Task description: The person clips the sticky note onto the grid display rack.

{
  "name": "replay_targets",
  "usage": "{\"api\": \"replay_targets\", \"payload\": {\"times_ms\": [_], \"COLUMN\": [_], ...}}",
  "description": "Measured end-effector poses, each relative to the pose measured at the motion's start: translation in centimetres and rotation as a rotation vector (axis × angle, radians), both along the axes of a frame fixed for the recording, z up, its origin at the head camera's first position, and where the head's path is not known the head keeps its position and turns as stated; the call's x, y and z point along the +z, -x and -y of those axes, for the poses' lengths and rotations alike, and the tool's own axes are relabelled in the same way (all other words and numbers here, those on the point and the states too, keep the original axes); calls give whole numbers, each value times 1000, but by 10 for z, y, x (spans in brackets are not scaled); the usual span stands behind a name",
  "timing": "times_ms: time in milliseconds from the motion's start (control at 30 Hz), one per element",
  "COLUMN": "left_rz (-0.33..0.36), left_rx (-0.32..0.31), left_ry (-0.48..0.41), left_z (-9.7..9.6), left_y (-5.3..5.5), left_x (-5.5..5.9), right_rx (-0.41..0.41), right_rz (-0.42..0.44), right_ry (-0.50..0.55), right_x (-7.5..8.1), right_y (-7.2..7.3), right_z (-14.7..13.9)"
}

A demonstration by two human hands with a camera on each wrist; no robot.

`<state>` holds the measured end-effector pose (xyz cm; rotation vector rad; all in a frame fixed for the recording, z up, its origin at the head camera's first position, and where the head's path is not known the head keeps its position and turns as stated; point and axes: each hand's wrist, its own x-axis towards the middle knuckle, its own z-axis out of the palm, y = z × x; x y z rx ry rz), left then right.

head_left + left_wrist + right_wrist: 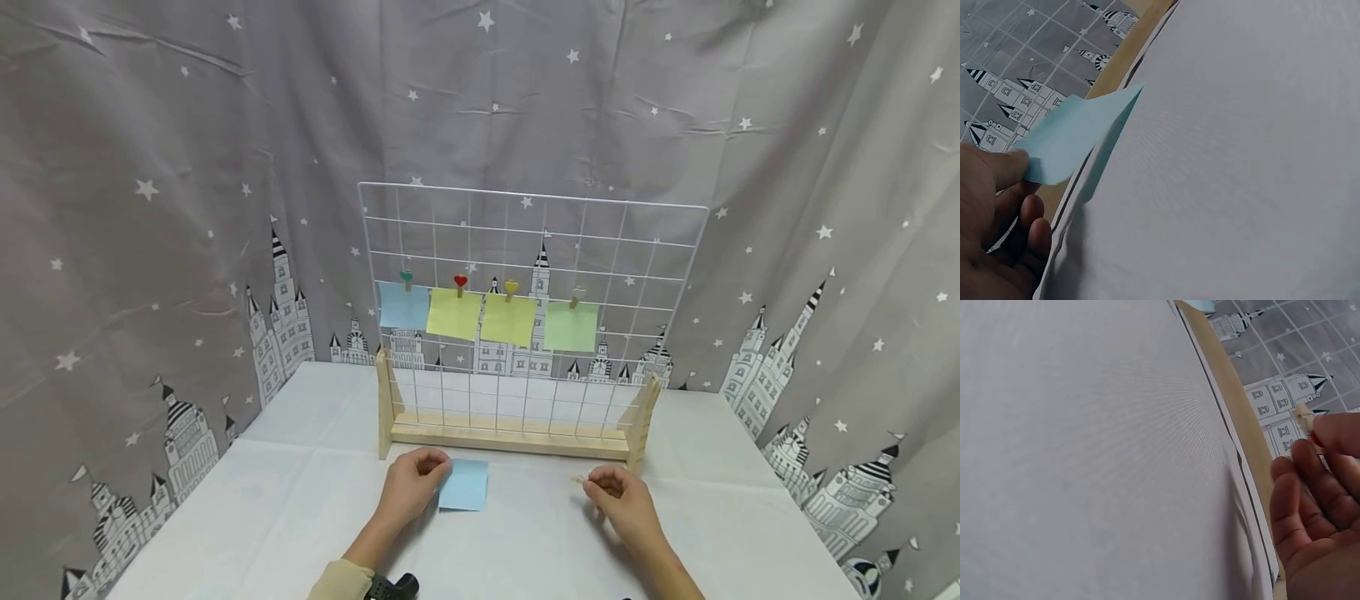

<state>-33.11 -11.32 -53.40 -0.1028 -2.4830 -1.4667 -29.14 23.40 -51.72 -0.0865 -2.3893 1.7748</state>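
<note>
A blue paper note (465,486) is pinched at its edge by my left hand (411,486), just in front of the wire rack. In the left wrist view the note (1075,134) tilts up, with thumb and finger at its corner. Off to the right, my right hand (621,500) holds a small wooden clothespin (577,479) between thumb and fingers. The right wrist view shows the clothespin's wooden end (1304,417) poking out, with a bit of red beside the thumb; the rest is hidden by the fingers.
Behind both hands stands a white wire grid (600,217) on a wooden base (510,436). Clipped along it are a light blue note (403,308), two yellow notes (453,315) and a green note (571,327), each under a heart-topped clothespin. A grey curtain (187,125) hangs behind.
</note>
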Motion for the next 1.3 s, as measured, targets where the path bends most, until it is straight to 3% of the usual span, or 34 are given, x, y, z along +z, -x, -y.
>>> {"api": "replay_targets", "payload": {"times_ms": [300, 700, 933, 1300], "left_rz": [7, -35, -53, -73], "left_rx": [-9, -66, -101, -131], "left_ry": [-32, -59, -70, -107], "left_z": [-5, -19, -27, -40], "left_y": [1, 7, 7, 9], "left_x": [5, 22, 30, 45], "right_rx": [3, 11, 57, 13], "right_rz": [-12, 4, 0, -70], "right_ry": [89, 181, 280, 281], "right_x": [6, 25, 32, 44], "right_y": [-1, -1, -1, -1], "right_z": [-3, -9, -10, -12]}}
